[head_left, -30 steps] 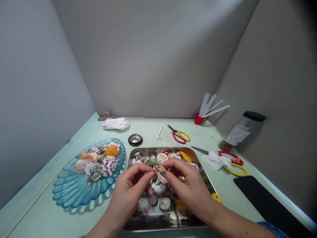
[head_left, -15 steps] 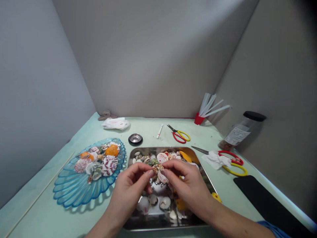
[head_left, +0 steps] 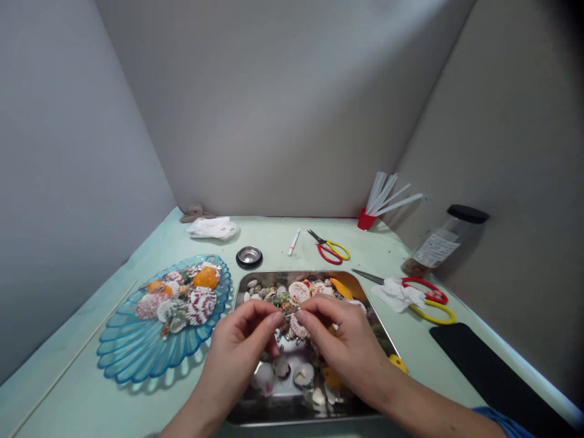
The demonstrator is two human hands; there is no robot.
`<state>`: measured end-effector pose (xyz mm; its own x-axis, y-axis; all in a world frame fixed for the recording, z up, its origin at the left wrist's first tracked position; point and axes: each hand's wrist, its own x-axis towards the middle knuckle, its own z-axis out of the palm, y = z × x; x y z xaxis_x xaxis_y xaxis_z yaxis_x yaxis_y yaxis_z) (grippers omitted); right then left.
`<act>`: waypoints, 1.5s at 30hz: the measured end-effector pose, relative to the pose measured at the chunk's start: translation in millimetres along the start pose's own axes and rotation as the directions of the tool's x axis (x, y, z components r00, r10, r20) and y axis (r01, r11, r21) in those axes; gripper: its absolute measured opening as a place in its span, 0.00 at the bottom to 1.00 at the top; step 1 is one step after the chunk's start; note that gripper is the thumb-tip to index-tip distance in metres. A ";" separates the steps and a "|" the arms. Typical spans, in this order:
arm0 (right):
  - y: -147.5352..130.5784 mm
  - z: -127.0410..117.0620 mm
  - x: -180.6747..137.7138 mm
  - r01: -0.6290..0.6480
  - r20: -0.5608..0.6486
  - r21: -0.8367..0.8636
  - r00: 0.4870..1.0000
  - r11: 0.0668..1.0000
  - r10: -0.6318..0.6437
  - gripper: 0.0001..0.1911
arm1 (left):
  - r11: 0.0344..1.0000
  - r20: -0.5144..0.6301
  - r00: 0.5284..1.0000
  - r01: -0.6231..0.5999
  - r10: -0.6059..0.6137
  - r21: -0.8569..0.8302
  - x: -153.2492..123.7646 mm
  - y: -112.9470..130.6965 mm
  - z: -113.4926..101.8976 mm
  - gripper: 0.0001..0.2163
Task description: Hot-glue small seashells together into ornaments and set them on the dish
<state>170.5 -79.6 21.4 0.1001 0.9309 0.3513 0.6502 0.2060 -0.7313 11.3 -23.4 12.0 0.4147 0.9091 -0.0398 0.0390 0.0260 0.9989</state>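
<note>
I have the left hand and right hand pinched, thumb and fingertips of each closed on a small shell piece between them. With so little to grip, one slip, I judge, would lose it among the lookalike loose shells in the metal tray beneath the fingers; squeezing hard might chip it. Half a second ago its speckled face showed; now I see mostly a thin, pale edge. Well left of the fingers, the blue shell-shaped dish hasn't moved.

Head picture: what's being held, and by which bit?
A small piece, too unclear to name, is pinched at opposite ends by the left grip and right grip.
</note>
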 end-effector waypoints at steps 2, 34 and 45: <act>0.0 -0.1 0.0 0.007 0.000 -0.008 1.000 1.000 -0.007 0.11 | 1.000 -0.006 1.000 -0.001 0.001 0.001 0.2 0.5 0.4 0.07; 2.5 2.7 -4.0 0.021 -0.063 0.094 0.998 0.995 -0.015 0.06 | 0.999 0.034 0.999 -0.009 0.010 -0.042 -1.7 1.7 2.1 0.06; 8.6 3.8 -2.5 0.038 -0.019 -0.048 0.999 0.998 -0.039 0.07 | 0.998 -0.131 0.990 -0.059 0.054 -0.035 3.0 -4.1 0.0 0.05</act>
<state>172.9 -79.0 12.0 0.0893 0.9163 0.3903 0.6888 0.2262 -0.6887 12.5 -20.8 7.8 0.2938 0.9557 0.0181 -0.0178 -0.0134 0.9998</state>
